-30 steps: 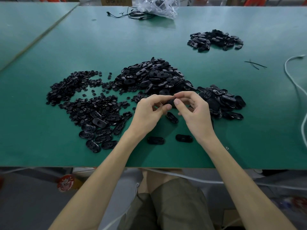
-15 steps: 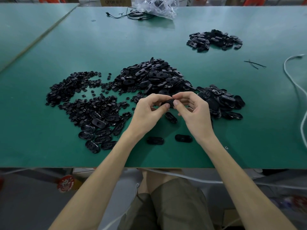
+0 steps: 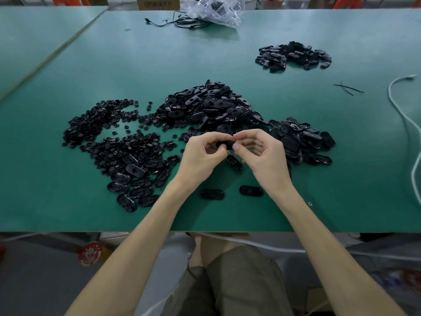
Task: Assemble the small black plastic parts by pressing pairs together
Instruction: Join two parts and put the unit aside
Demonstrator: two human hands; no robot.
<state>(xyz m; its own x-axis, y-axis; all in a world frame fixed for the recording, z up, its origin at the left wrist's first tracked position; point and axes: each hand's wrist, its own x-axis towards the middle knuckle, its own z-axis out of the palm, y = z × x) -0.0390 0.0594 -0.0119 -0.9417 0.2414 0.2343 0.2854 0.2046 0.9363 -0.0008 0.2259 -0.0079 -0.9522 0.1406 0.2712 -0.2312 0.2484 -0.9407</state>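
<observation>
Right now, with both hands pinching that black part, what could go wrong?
The part, pinched between left hand and right hand, might slip and get lost in the pile just behind. The two ovals near the table edge lie between the wrists; a forearm could sweep them off.

Soft, even light comes from above. The far part of the green table [image 3: 284,26] is paler, with a mild glare. Faint shadows lie under the left hand [image 3: 202,156] and right hand [image 3: 264,156]. The wide lens bends the table edges; the floor [image 3: 34,281] below is blurred.
</observation>
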